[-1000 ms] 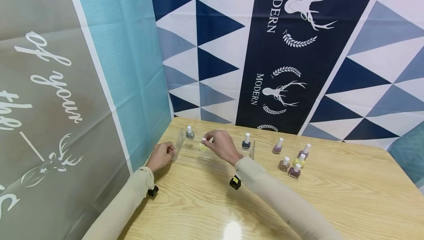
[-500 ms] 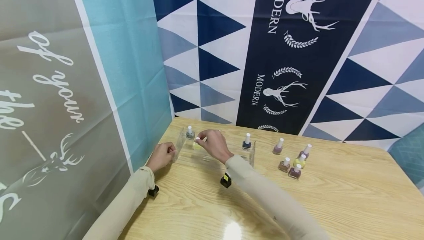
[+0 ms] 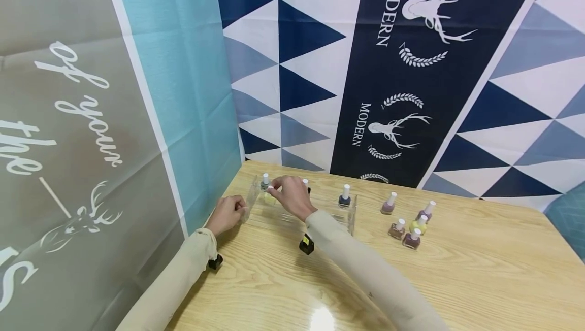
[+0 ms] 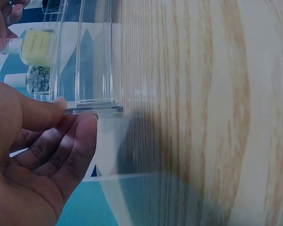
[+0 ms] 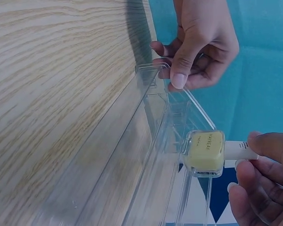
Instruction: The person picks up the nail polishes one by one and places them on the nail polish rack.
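On the table [image 3: 256, 280], centre-left, the left hand [image 3: 226, 214] pinches the rack [image 4: 80, 61], the right hand [image 3: 292, 196] a yellow bottle [image 5: 206, 150], best set upright.

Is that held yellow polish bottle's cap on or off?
On: the white cylindrical cap meets the squarish yellow glass bottle, no gap showing.

Long cream sleeves [image 3: 365, 272], black wrist units [image 3: 307, 248], one yellow-stickered
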Tool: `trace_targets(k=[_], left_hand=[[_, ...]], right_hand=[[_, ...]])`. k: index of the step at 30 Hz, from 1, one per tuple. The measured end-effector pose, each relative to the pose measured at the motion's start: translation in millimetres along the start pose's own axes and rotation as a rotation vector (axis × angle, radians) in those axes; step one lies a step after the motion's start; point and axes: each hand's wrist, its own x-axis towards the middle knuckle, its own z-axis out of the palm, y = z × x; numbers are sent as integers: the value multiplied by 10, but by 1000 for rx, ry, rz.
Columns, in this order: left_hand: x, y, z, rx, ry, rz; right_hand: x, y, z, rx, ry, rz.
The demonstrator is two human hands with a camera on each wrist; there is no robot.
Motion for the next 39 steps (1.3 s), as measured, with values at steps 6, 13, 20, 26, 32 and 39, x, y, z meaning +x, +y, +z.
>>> trace_targets(k=[6,13,20,26,32,39], left_hand=[[4,-3,2,-2,0,-10],[-1,-16,1,-14,-4,-13],[1,-22,3,1,4,3],[18,-14,13,7,22,13],[11,-7,29,7,17,14],[-8,-33,27,10,41,35]], right_hand=[[64,-23,66,-14,-4,-12],[94,-42,145,-23,-11,-6],[105,-60,197,-23,-26,-6],[122,-72,231,-28,-20,32],[110,-73,282,-33,-25,52],[123,-88,313,-36,-7,46]])
